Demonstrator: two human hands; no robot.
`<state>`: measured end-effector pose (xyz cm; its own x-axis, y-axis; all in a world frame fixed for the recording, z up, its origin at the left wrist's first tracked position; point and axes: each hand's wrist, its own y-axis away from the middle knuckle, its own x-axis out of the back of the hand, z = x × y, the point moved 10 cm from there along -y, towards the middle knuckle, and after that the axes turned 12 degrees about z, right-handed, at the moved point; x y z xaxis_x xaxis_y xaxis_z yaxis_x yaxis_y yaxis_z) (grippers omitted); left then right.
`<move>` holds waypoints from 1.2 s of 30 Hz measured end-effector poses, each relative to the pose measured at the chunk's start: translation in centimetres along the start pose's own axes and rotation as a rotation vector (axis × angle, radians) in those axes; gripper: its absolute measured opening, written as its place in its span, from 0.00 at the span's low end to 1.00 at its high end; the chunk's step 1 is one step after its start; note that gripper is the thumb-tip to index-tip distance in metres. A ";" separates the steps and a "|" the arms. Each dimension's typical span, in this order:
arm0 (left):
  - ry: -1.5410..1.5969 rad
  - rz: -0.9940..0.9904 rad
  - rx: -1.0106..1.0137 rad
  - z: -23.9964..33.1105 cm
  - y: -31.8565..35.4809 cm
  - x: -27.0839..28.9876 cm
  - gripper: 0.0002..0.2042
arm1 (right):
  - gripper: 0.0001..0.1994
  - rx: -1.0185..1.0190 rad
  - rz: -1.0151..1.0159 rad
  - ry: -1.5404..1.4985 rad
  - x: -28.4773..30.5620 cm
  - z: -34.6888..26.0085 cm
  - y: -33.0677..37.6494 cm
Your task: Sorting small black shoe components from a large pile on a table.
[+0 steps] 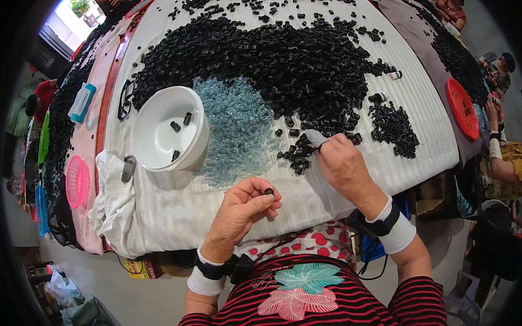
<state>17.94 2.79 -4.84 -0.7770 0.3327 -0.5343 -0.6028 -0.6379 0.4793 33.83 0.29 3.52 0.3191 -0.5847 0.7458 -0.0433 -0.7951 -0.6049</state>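
My left hand (245, 208) is raised over the table's near edge, pinching a small black plastic part (268, 191) between thumb and fingertips. My right hand (342, 166) reaches to a small cluster of black parts (298, 154), its fingers bent down; a grey cover (316, 137) wraps one fingertip. Whether those fingers grip a part is hidden. A heap of small clear bluish pieces (233, 127) lies just beyond my left hand. Left of it stands a white bowl (144, 130) with a few black parts inside. Behind them spreads a large pile of black parts (259, 59).
A smaller black pile (393, 130) lies at the right, near two small bottles. On the left are eyeglasses (126, 99), a white cloth (111, 198) and a pink basket (77, 181). A red tray (462, 108) sits on the right-hand table, where other people work.
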 end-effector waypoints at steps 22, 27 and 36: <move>-0.100 0.118 -0.116 0.8 -0.5 -0.7 0.09 | 0.08 -0.230 0.092 -0.454 2.1 -1.1 -0.5; -0.152 0.078 -0.246 1.6 0.1 -2.4 0.10 | 0.14 -0.254 0.055 -0.658 3.5 -4.0 -0.8; -0.301 0.148 -0.517 2.5 1.3 -3.0 0.11 | 0.13 -0.151 0.174 -0.579 3.8 -5.3 0.5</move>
<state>18.99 2.69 -0.89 -0.9082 0.3487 -0.2316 -0.3775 -0.9213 0.0935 30.03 -3.15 7.48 0.7554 -0.5591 0.3417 -0.2605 -0.7347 -0.6264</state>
